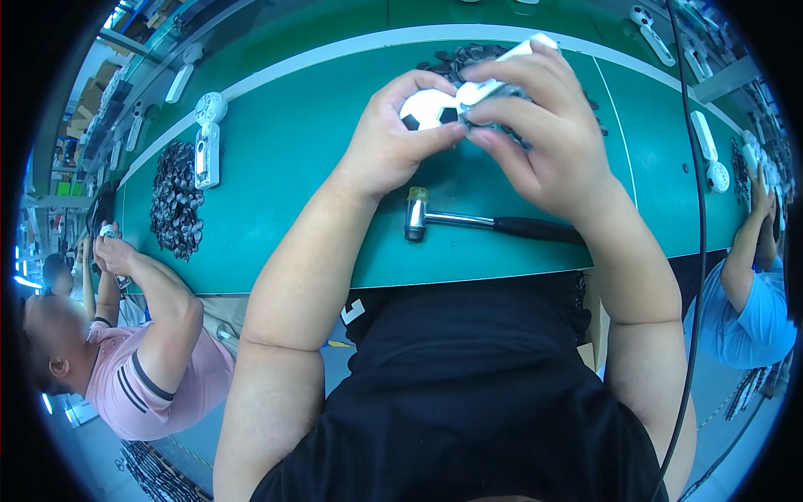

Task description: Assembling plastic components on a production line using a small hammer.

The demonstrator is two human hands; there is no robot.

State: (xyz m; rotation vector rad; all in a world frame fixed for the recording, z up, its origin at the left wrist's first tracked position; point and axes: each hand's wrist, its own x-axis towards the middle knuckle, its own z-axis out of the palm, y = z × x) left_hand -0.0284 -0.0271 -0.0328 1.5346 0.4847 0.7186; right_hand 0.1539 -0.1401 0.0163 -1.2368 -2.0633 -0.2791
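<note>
the left hand's [386, 138] fingers are pinching the rounded, football-patterned end of a white device [428, 105] above the tabletop [293, 134]; the right hand's [556, 138] fingers, partly blurred, are curling around its narrower body. both forearms are slanting inward. a mallet [460, 220] is lying just nearer the person, its grip reaching the right forearm [629, 259]. behind the hands, dark pieces [447, 63] are lying partly hidden; leftward, a dark heap [176, 205] is sitting beside a second white device [207, 155].

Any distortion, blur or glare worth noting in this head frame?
Head view: fisheye bending bows the white stripe, with dark corners; head view: mild smearing around the right hand's fingertips, possibly motion; head view: bright highlights on the hammer's metal, though its outline reads clearly.
</note>
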